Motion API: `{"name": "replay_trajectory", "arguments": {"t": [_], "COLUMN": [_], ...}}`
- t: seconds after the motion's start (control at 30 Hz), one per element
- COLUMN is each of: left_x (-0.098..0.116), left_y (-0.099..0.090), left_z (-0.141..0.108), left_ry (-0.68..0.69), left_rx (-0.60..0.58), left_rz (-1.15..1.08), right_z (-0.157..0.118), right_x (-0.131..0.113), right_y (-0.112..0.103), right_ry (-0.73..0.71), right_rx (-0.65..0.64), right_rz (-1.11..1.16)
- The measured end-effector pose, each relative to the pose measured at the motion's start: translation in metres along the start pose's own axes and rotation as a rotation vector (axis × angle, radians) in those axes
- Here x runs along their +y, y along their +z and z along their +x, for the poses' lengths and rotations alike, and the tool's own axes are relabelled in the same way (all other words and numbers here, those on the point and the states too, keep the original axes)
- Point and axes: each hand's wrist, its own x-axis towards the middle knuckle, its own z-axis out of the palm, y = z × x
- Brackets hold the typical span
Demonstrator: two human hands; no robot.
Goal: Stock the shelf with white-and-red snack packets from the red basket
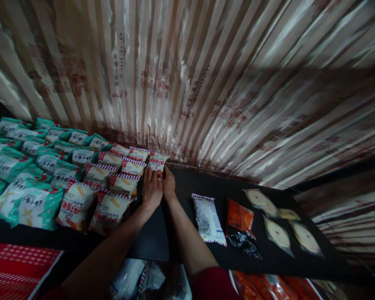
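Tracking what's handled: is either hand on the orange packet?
No, left hand and right hand are at a white packet; the orange packet lies to their right.

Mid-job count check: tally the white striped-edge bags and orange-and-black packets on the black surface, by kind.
White striped-edge bags: 10 (8 in the group left of the hands, 1 at the fingertips of the left hand and right hand, 1 lying apart at right)
Orange-and-black packet: 1
Total: 11

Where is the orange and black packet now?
In the head view, the orange packet lies on the black table, right of the right hand, between the white packet and the pale round packs.
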Motion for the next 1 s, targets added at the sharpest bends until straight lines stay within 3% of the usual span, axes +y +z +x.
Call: {"name": "replay_trajectory", "arguments": {"t": [0.13,0.3,0.57,1.0], "left_x": [0.003,0.007,0.017,0.023], "left_y": [-0.003,-0.008,-0.022,-0.066], "left_z": [-0.005,-0.020,-0.068,-0.151], "left_ry": [0.008,0.037,0.012,0.154], "left_rx": [0.003,-0.016,-0.077,-0.140], "left_rz": [0.021,-0.018,-0.051,-0.080], "right_z": [-0.010,-0.032,-0.083,-0.178], "right_x": [0.005,0.004,0.000,-0.012], "right_y": [0.004,-0.001,-0.017,-0.036], "right_ry": [0.058,0.031,0.044,0.018], "right_rx": [0.139,0.203,0.165,0.193], "right_rz": [-0.035,-0.046,-0.031,0.062]}}
